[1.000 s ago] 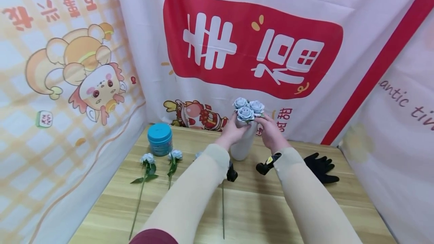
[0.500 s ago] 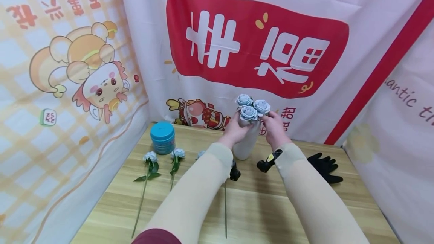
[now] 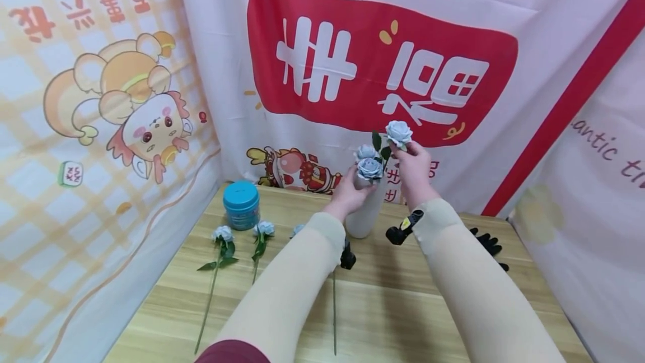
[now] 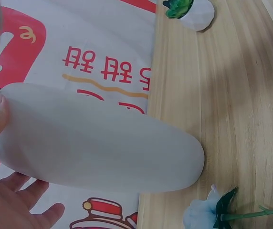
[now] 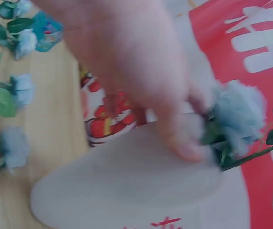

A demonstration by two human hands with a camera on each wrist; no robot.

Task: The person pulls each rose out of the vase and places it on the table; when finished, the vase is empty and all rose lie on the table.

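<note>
In the head view my left hand [image 3: 346, 196] grips the white vase [image 3: 364, 218] near its mouth. The left wrist view shows the thumb on the vase [image 4: 98, 138] and the fingers spread along its far side. Two pale blue roses [image 3: 370, 169] sit close at the mouth. Above and right of them, my right hand [image 3: 415, 171] pinches another pale blue rose [image 3: 399, 134] just below its bloom. Its leafy stem [image 5: 253, 156] slants from the vase mouth toward the right hand in the right wrist view. The lower stem is hidden inside the vase.
Several roses lie on the wooden table to the left, one rose [image 3: 221, 233] at the far end of the row. Behind them stands a blue lidded jar [image 3: 242, 205]. A black glove [image 3: 487, 244] lies at right, partly behind the right sleeve. A small white pot [image 4: 198, 15] holds a green plant.
My right hand has risen up and to the right with one rose, drawing its bloom away from the other two. The left hand stays at the vase's mouth.
</note>
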